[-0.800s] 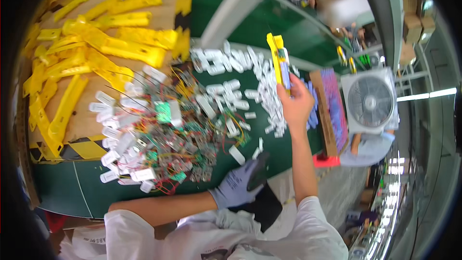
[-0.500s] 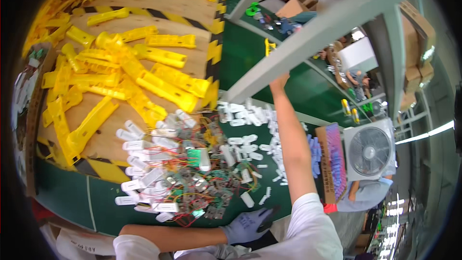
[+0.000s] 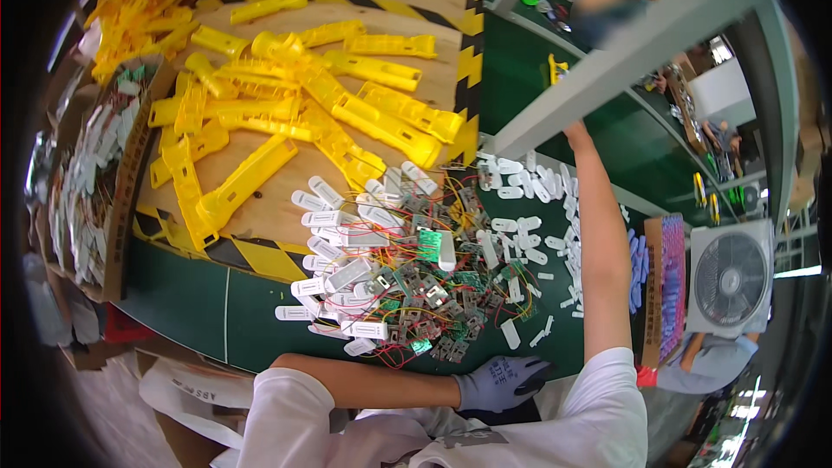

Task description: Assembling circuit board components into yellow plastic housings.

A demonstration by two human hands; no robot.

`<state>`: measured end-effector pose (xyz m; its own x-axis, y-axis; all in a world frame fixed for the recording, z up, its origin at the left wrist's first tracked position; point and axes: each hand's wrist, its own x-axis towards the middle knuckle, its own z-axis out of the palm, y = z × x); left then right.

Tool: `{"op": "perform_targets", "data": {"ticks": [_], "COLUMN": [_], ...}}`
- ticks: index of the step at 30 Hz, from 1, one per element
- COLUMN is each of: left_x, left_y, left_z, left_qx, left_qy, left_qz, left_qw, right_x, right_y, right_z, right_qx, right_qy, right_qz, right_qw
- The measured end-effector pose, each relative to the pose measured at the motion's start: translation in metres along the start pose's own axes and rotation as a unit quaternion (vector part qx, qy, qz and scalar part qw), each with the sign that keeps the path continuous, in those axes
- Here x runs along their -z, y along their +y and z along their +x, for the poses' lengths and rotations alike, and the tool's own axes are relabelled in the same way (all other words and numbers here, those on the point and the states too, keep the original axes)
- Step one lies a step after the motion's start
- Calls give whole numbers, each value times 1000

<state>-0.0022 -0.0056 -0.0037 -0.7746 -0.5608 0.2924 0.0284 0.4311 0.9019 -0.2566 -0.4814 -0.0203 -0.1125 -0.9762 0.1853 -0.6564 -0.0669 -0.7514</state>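
Observation:
My left hand point(image 3: 503, 384), in a grey glove with dark fingertips, rests near the table's front edge. Its fingers point right, loosely apart, with no thing visible in them. Bare and stretched far forward, my right arm ends in my right hand point(image 3: 574, 132), mostly hidden behind a grey metal beam point(image 3: 624, 56), so its fingers do not show. Just past the beam, a yellow plastic part point(image 3: 555, 69) stands out; whether the hand holds it is hidden. Between the arms lies a heap of white plastic housings point(image 3: 347, 276) with wired circuit boards point(image 3: 433, 295).
Yellow plastic shells point(image 3: 373, 121) lie on a wooden board point(image 3: 416, 13) edged with striped tape. Small white covers point(image 3: 520, 230) lie beside my right forearm. A carton of parts point(image 3: 130, 182) stands left; a fan point(image 3: 730, 279) and a carton point(image 3: 652, 295) stand right. Another person point(image 3: 711, 362) is beyond.
The whole view has swung, so the scene sits farther right and mostly higher. Both hands stay in nearly the same places relative to the table and the beam.

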Motion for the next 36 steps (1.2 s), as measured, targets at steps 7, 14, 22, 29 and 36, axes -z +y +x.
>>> {"op": "perform_targets", "data": {"ticks": [7,14,22,29,36], "left_x": [-2,11,134,362,387], "left_y": [1,13,122,18,-46], "left_z": [-7,-12,-5,60,26], "left_qx": [-16,-128,-138,114,234], "left_qy": [13,25,118,36,-67], "left_qz": [27,80,259,572,635], "left_qw": [999,988,949,811,733], "right_x": [28,65,57,49,44], "right_y": [-103,-138,-129,-127,-123], "right_z": [-202,-440,-501,-507,-508], "right_qx": [-52,-36,-78,9,10], "right_qy": [19,79,243,214,257], "right_qz": [102,355,154,95,118], "right_qw": [993,931,954,972,959]}}
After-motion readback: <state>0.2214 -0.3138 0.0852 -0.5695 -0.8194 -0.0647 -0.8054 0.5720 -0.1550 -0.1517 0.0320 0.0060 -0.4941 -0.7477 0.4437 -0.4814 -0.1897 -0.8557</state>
